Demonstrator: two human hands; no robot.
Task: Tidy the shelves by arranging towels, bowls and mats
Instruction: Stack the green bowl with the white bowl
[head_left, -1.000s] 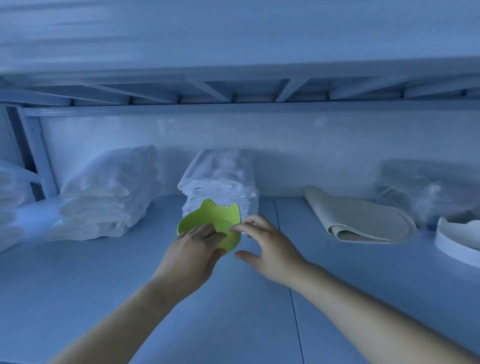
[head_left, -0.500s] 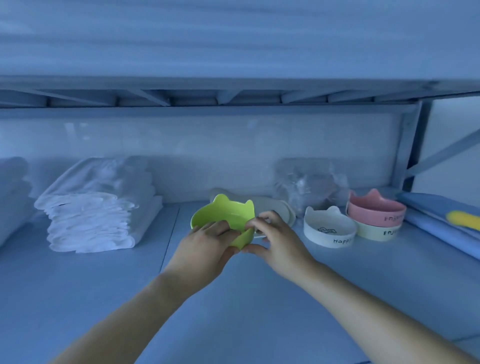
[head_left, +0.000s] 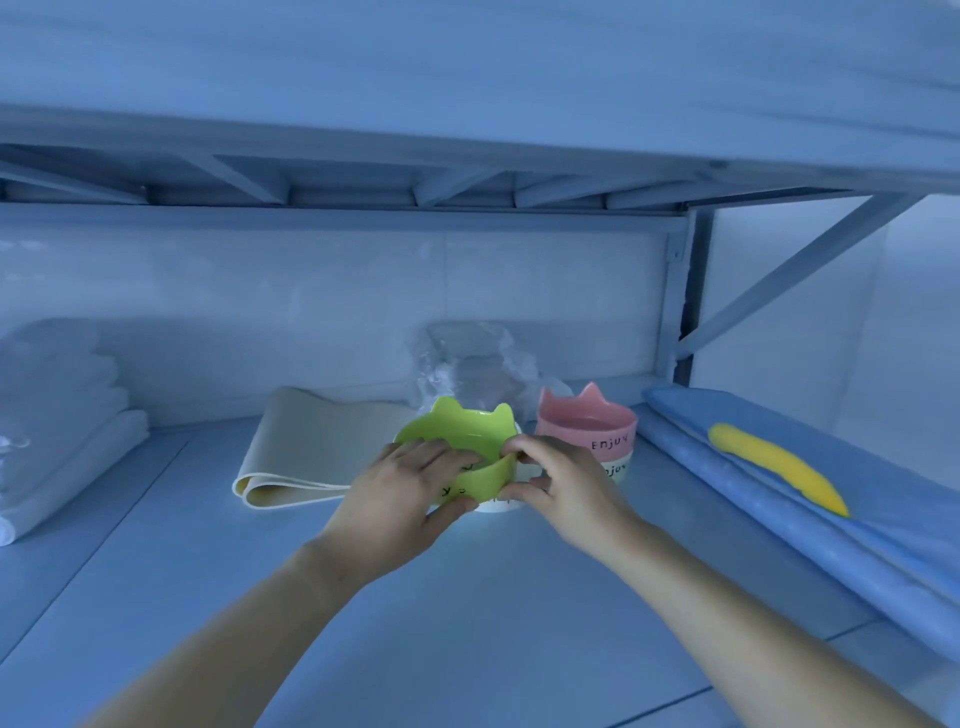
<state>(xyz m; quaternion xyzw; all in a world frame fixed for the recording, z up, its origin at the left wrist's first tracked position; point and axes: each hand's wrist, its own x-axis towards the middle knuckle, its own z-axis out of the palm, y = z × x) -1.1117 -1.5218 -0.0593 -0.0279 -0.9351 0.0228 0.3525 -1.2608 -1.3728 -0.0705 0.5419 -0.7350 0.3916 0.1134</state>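
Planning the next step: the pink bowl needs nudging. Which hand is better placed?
Probably the right hand: it pinches the rim of the green bowl just beside the pink bowl; the left hand grips that bowl's other side.

A grey metal upright post (head_left: 675, 312) stands at the back right. Left of it runs a pale, smooth back wall (head_left: 311, 312). Above it is the braced underside of the upper shelf (head_left: 363, 187). A diagonal brace (head_left: 789, 275) slants up to its right. The shelf board (head_left: 467, 623) spreads forward below it. The light is dim and bluish.
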